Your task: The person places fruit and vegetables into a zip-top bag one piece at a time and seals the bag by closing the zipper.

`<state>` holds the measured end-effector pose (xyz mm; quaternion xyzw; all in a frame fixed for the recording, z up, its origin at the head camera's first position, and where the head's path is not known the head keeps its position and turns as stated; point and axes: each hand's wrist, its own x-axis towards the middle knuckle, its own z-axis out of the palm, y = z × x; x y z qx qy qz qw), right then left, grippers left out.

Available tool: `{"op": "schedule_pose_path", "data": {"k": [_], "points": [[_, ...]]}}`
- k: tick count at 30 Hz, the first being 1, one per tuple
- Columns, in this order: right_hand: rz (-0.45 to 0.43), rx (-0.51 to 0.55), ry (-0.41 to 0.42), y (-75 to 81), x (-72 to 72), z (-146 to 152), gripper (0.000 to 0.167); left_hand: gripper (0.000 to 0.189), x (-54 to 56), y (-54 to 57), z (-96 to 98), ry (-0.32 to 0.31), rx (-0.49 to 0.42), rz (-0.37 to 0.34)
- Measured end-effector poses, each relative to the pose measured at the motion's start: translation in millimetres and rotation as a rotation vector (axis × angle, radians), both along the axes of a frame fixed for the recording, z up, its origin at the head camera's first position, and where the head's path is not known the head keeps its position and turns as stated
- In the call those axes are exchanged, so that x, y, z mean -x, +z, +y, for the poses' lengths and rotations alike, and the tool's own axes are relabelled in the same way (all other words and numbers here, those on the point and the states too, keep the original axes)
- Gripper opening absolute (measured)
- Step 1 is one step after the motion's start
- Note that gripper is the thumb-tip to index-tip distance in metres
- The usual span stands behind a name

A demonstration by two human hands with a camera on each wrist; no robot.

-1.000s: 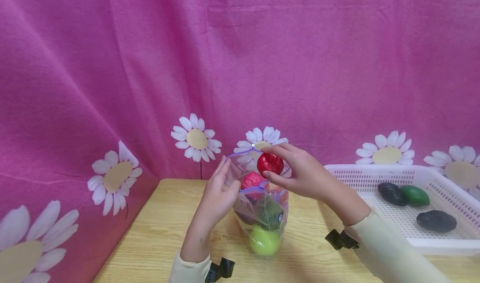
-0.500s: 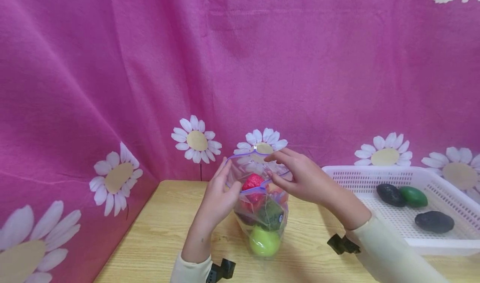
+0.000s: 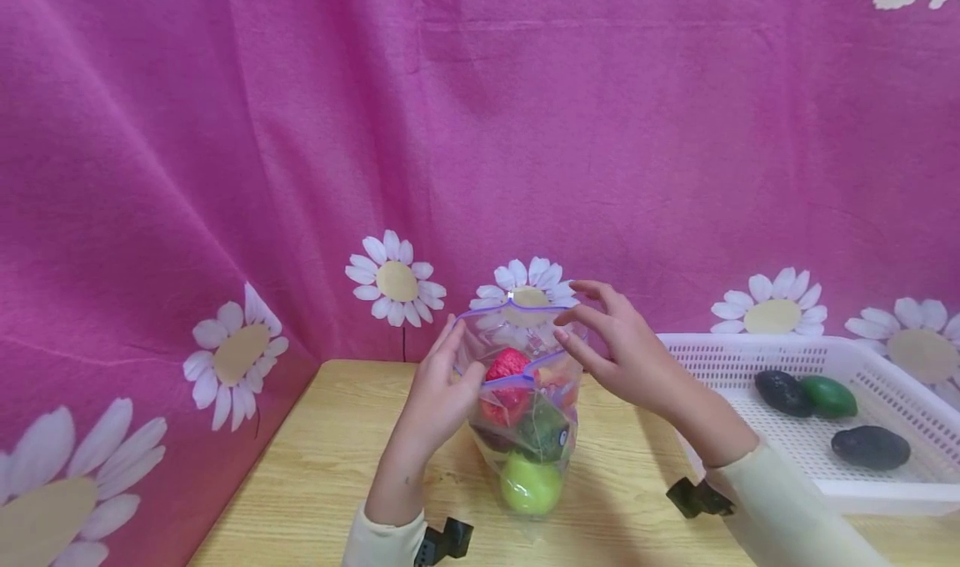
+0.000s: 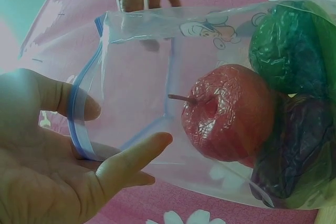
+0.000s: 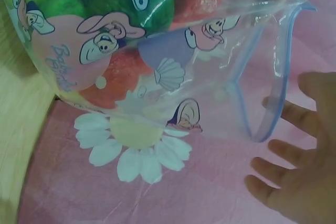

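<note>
A clear zip bag [image 3: 517,459] with a purple-blue zip stands upright on the table, its mouth spread wide. My left hand [image 3: 437,392] holds the left side of its rim, as the left wrist view also shows. Through the plastic I see a red apple with a stem [image 4: 231,114], a green apple [image 3: 531,484] at the bottom, and dark green avocado-like fruit [image 3: 543,434] between. My right hand [image 3: 630,350] is at the right side of the rim with its fingers spread and nothing in them; one fingertip overlaps the rim in the right wrist view [image 5: 273,106].
At the right stands a white perforated basket [image 3: 750,342] holding a dark avocado [image 3: 783,392], a green fruit [image 3: 828,396] and a dark oval fruit [image 3: 870,448]. The wooden table [image 3: 300,467] meets a pink cloth with daisies [image 3: 637,133] behind.
My right hand has let the shiny red apple go into the bag. It then moved up and right with spreading fingers. The left hand kept its place on the rim.
</note>
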<state>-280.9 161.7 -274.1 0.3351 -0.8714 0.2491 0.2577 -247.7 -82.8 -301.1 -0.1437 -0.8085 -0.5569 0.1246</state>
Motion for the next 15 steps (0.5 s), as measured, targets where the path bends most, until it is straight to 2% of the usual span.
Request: {"op": "schedule_pose_path", "data": {"k": [2,5,9,15], "points": [[-0.062,0.000,0.001,-0.6,-0.2,3.0,0.020,0.067,-0.2,0.6,0.2,0.001,-0.001,0.000],[-0.119,-0.010,0.045,-1.8,-0.6,6.4,0.018,0.067,-0.2,0.9,-0.1,0.004,-0.003,-0.003],[-0.093,-0.008,0.132,-3.6,-0.6,8.4,0.007,0.068,1.3,0.2,-1.3,0.019,-0.010,-0.015],[-0.089,-0.021,0.183,-4.6,-3.1,7.9,0.008,0.068,6.4,-3.3,-4.0,0.080,-0.033,-0.040]]}}
